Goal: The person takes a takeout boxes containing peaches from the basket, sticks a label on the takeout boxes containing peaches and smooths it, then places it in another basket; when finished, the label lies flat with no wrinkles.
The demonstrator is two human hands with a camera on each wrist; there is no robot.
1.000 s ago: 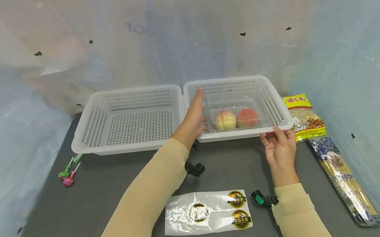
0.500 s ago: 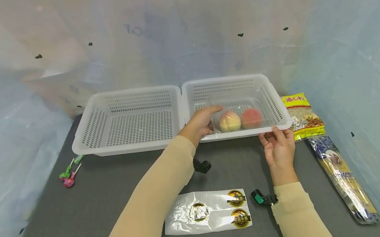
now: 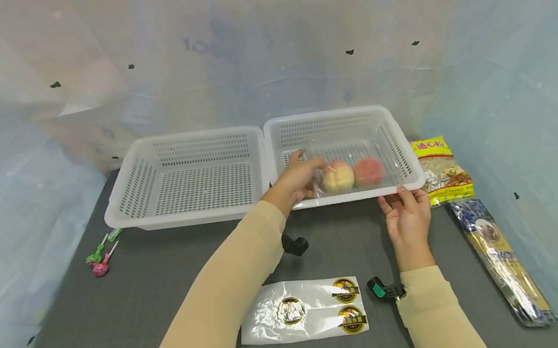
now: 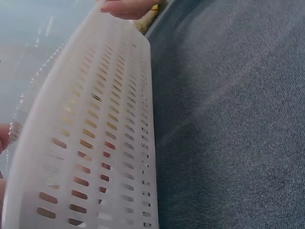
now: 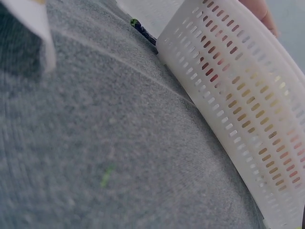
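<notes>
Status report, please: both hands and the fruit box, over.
Left hand grips clear fruit box inside right basket. Right hand fingers on basket's front rim. Two peaches inside box. Nothing blocking.

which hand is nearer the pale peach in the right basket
Left. The left hand reaches inside the basket beside the pale peach; the right hand rests outside at the front rim.

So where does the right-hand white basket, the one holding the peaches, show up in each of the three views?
Head view: the right basket sits right of centre, with the left hand inside it and the right hand at its front rim.
Left wrist view: its slotted front wall fills the left half.
Right wrist view: the same wall runs diagonally across the upper right.
Shared landmark: the grey table mat.
</notes>
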